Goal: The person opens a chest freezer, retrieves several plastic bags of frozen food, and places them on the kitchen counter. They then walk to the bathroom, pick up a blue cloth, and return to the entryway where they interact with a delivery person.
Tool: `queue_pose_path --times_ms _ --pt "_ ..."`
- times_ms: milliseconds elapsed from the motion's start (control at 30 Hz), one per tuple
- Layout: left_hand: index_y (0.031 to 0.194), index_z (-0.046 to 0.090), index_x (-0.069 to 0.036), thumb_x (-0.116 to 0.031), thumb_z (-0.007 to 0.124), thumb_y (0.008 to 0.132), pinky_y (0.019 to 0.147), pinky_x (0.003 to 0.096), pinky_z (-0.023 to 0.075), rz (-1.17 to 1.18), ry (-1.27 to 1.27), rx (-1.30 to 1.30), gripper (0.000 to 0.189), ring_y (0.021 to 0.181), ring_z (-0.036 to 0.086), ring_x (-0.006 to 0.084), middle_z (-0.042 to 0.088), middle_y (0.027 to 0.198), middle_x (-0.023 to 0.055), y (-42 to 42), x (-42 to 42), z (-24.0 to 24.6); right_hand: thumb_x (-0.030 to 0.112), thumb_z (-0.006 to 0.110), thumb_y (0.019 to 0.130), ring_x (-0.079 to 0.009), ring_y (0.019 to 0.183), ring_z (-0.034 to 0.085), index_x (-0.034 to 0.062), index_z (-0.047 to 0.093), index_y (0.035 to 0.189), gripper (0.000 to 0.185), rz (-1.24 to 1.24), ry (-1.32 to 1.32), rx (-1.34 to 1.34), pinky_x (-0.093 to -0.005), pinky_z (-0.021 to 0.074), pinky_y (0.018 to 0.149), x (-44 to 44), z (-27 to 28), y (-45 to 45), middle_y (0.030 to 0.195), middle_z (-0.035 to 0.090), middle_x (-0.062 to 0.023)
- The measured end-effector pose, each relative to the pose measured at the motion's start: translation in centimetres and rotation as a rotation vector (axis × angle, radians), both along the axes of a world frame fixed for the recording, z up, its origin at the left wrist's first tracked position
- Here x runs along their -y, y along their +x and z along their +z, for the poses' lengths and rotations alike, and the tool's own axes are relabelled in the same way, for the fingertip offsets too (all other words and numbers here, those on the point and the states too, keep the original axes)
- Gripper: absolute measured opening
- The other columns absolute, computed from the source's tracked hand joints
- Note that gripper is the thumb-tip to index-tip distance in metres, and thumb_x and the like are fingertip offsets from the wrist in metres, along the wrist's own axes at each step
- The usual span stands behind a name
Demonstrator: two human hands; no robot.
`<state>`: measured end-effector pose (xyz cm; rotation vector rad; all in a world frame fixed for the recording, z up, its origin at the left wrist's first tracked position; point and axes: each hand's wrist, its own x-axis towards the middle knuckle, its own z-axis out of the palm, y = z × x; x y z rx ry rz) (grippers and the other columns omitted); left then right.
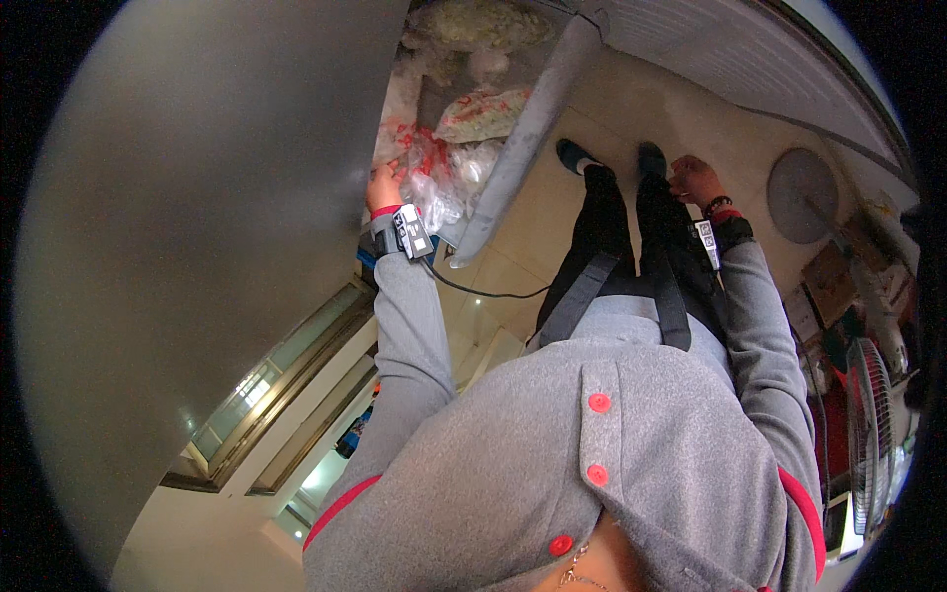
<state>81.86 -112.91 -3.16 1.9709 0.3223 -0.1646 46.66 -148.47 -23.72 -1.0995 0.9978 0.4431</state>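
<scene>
My left hand [385, 186] is at the edge of a large dark grey panel [222, 185], beside clear plastic bags [436, 196] with red print or ties. Its fingers are bent, and whether they grip the panel edge or a bag is not clear. A filled bag with pale contents and red marks [482, 117] lies just beyond. My right hand [694, 180] hangs in front of my right leg, loosely curled, with nothing visible in it. Both wrists wear strapped-on devices, and a black cable runs from the left one.
A long grey rounded edge [529, 140] slants between the bags and my legs. Farther back lies another filled bag [481, 26]. On the tiled floor [518, 259], a round grey disc [803, 194] is to the right, near a fan [867, 436] and a cardboard box [834, 277].
</scene>
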Motion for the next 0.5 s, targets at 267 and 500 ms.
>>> queue_pose_path --times_ms 267,500 --pt "0.136 0.032 -0.003 -0.002 0.058 0.075 0.093 0.0469 0.0406 -0.171 0.319 0.05 0.066 0.111 0.048 0.0337 0.04 0.131 0.0195 -1.4 2.3 2.6 0.031 0.049 0.092 -0.0189 0.068 0.065 0.0079 0.056 0.107 0.028 -0.027 -0.002 0.026 -0.0316 0.0521 0.055 -0.4 0.2 -0.1 0.084 0.066 -0.0084" --pt "0.141 0.019 0.006 -0.02 0.067 0.073 0.114 0.0356 0.0096 -0.335 0.75 0.33 0.087 0.139 0.016 0.0324 0.019 0.147 0.0257 -4.2 4.4 3.0 0.028 0.052 0.091 -0.018 0.064 0.063 0.0078 0.057 0.103 0.024 0.205 -0.4 0.317 -0.0304 0.0509 0.052 -0.9 -4.2 -2.0 0.081 0.065 -0.0073"
